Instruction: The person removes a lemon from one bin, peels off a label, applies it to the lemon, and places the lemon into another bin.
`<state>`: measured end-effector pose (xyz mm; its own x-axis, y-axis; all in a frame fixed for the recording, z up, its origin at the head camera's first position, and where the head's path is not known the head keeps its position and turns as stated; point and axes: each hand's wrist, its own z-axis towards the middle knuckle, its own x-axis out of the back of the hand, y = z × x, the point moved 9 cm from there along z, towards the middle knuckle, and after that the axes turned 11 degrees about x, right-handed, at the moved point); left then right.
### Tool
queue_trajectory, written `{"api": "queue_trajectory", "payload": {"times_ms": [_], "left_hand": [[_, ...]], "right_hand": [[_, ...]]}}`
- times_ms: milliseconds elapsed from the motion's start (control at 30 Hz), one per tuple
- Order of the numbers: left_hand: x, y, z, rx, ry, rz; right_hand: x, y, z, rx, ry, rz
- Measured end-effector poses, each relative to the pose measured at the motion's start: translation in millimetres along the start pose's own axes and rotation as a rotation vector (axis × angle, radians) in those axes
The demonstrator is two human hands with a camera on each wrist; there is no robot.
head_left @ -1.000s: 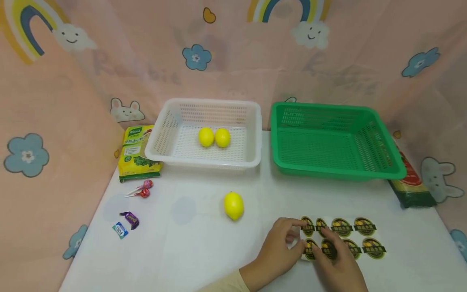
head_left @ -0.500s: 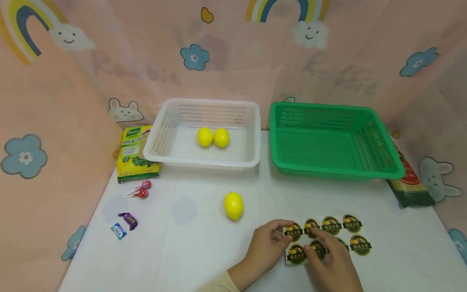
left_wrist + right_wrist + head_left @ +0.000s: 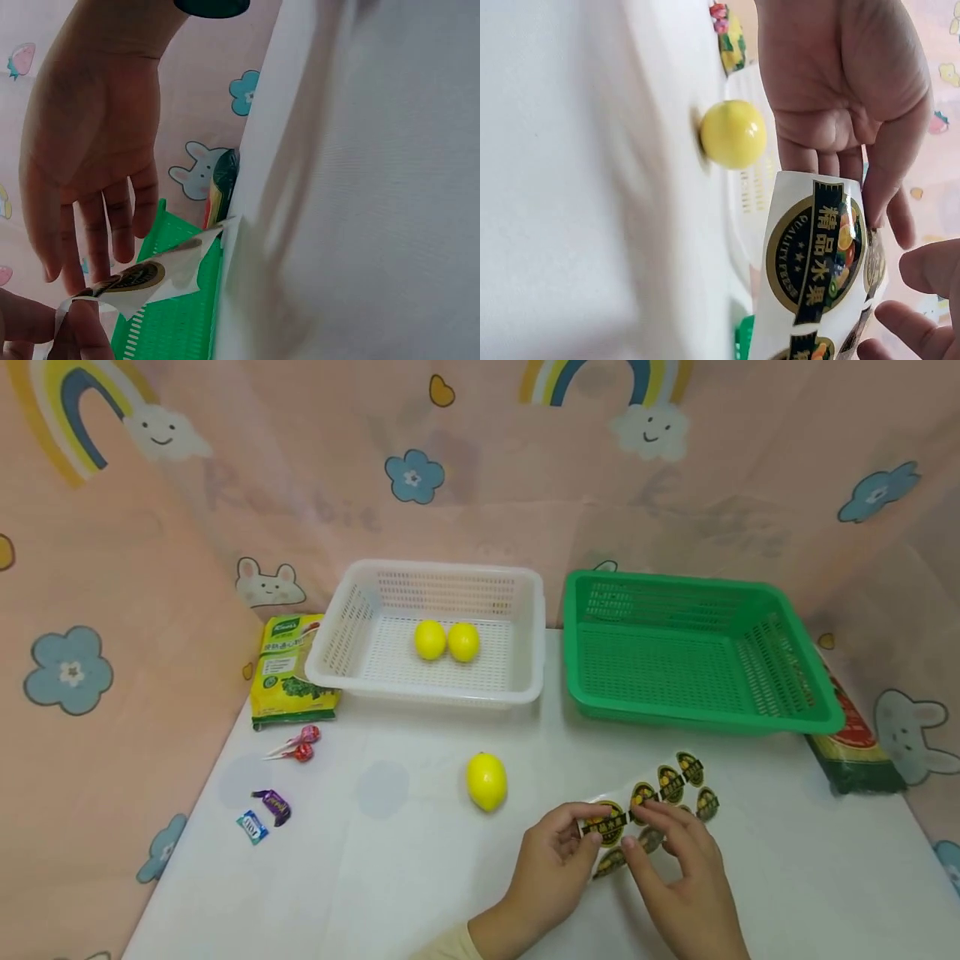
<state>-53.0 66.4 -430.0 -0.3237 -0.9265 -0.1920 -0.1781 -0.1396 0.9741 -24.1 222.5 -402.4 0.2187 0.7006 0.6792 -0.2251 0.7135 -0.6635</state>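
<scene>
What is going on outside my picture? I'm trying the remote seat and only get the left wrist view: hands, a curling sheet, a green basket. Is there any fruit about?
Observer: Yes. In the head view, two yellow fruits lie side by side in a white basket.
Visitor: Is there any fruit outside the baskets?
Observer: One: a single yellow fruit lies on the table, nearer the person than the white basket.
Visitor: That sheet looks dark to me. Does it say anything?
Observer: The right wrist view shows the word QUALITY on a round sticker on the sheet.
</scene>
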Motion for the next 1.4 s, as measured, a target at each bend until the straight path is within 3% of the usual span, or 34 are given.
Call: {"api": "queue_trajectory", "payload": {"times_ms": [167,367,600,933,1033,1400], "left_hand": [[-5.8,-1.7,-3.5,-0.029,-0.017,0.043],[-12.6,-5.3,-4.9,-0.030,-0.063,-0.005],[-15.2,-7.1,-5.1,-0.047,-0.091,-0.024],[-14.7,-4.3,-6.5,-0.169,-0.037,0.108],[-14.1,-4.7,-6.4,-0.174,-0.028,0.115],[-7.2,-3.8,-1.0,-0.115,-0.007,0.001]], "right_hand": [[-2.0,-0.6,-3.8,0.008,0.010,-0.029],[0.5,-1.3,-8.0,0.000,0.048,-0.032],[5.0,2.3,-11.7,-0.083,0.093,-0.013],[8.9,-0.6,-15.2,-0.088,0.201,-0.061],[9.6,-3.9,-14.2,-0.066,0.223,-0.058],[3.1,-5.6,-0.1,-0.086,0.132,-0.006]]}}
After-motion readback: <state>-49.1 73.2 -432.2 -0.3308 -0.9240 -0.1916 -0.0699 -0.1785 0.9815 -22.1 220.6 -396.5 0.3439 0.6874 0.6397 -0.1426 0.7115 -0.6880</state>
